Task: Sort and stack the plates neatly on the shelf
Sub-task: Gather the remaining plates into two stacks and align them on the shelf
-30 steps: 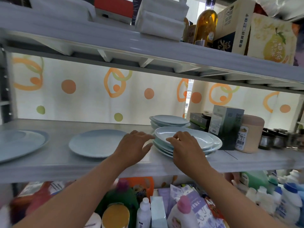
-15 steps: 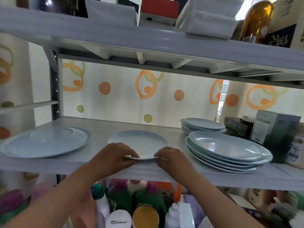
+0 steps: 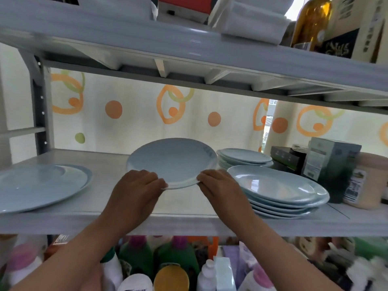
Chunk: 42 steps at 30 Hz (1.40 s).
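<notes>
A round pale-blue plate (image 3: 172, 162) is lifted off the grey shelf (image 3: 117, 208), tilted with its far edge up. My left hand (image 3: 136, 185) grips its near-left rim and my right hand (image 3: 218, 185) grips its near-right rim. To the right lies a stack of several oval pale-blue plates (image 3: 279, 192). Behind that stack sits a pile of smaller round plates (image 3: 245, 157). A large pale-blue plate (image 3: 39, 185) lies flat at the shelf's left end.
Dark boxes (image 3: 329, 162) and a beige jar (image 3: 365, 181) stand at the shelf's right end. The upper shelf (image 3: 189, 45) hangs low overhead with boxes and an amber bottle (image 3: 310, 22). Detergent bottles (image 3: 174, 259) crowd the level below. A metal post (image 3: 39, 106) stands at left.
My hands left the oval stack, moved left to the round plate and gripped its near rim. Now that plate is raised off the shelf and tilted up.
</notes>
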Available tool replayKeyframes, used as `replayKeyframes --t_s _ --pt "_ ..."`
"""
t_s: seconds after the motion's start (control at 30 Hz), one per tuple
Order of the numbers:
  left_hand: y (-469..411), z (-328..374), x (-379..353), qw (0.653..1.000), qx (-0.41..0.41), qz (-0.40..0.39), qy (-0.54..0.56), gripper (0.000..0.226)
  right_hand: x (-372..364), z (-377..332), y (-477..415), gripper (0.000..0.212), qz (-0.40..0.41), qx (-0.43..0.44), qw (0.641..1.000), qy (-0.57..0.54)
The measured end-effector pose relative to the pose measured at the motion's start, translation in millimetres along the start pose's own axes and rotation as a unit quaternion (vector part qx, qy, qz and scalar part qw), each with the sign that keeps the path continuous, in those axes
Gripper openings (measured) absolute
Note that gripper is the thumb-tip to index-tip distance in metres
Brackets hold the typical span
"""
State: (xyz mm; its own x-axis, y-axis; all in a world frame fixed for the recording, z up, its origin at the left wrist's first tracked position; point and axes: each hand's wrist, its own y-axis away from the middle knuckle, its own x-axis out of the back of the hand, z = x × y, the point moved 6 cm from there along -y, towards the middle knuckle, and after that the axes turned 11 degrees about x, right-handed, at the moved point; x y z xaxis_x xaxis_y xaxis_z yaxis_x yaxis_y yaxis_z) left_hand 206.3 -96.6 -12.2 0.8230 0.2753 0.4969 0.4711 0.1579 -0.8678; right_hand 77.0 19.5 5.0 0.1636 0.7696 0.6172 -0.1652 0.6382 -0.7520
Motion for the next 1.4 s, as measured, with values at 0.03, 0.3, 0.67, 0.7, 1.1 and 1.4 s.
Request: replayKeyframes --t_s 0.03,0.3,0.67,0.7,1.1,1.4 --pt "-8 6 3 1.000 -0.002 0.014 0.010 0.005 10 5 -1 0.013 0.014 0.000 1.000 0.007" --pt "-71 80 -15 0.996 -0.030 0.016 0.083 0.009 83 57 24 0.012 0.047 -0.069 0.993 0.081" --pt "-108 189 -73 0.977 -0.042 -0.097 0.184 0.016 144 126 109 0.009 0.000 -0.152 0.979 0.133" --pt "-109 196 -77 0.976 -0.039 -0.107 0.187 0.018 145 129 114 0.009 -0.004 -0.158 0.979 0.129" --pt "-106 208 -112 0.936 0.041 -0.252 0.243 0.015 139 142 143 0.019 -0.018 -0.184 0.972 0.145" --pt "-100 195 -119 0.895 0.032 -0.331 0.298 0.021 125 139 150 0.051 -0.110 -0.265 0.951 0.117"
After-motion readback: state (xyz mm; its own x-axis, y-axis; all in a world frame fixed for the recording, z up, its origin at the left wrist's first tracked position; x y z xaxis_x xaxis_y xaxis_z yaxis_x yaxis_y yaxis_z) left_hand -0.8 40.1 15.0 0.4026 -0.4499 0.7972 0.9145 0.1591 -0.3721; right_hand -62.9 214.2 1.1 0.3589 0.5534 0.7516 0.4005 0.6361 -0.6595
